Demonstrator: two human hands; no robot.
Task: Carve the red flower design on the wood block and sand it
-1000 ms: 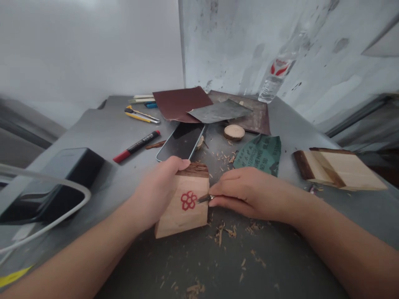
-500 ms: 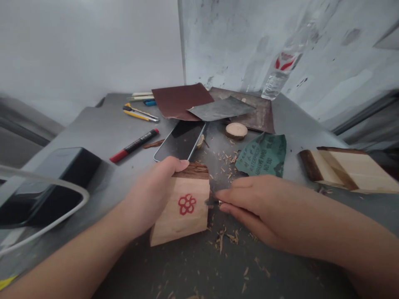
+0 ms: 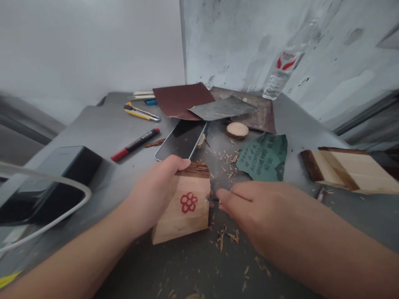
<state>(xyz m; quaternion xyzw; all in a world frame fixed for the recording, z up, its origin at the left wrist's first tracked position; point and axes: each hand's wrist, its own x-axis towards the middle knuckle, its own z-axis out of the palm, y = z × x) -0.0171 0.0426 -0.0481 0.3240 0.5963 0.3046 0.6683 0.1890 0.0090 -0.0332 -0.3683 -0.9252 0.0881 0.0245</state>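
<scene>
My left hand [image 3: 152,191] is shut around a pale wooden block [image 3: 182,220], which has a strip of dark bark along its top edge. A red flower shape [image 3: 188,202] is marked on its face. My right hand [image 3: 252,211] pinches a small carving knife [image 3: 212,199], and most of its handle is hidden by my fingers. The short blade sits at the block's right edge, close to the flower. Wood shavings [image 3: 226,236] lie scattered on the grey table [image 3: 187,265] around the block.
A smartphone [image 3: 181,140] lies just beyond the block, beside a red-capped marker [image 3: 135,144]. Sandpaper sheets [image 3: 183,99], a wood slice [image 3: 237,130] and green abrasive paper [image 3: 263,158] lie further back. A black box [image 3: 52,185] with white cable sits left; cut wood pieces [image 3: 349,170] sit right.
The knife blade has shifted rightward from over the block's face to its right edge, and my right hand has moved right and back. The block stays in my left hand.
</scene>
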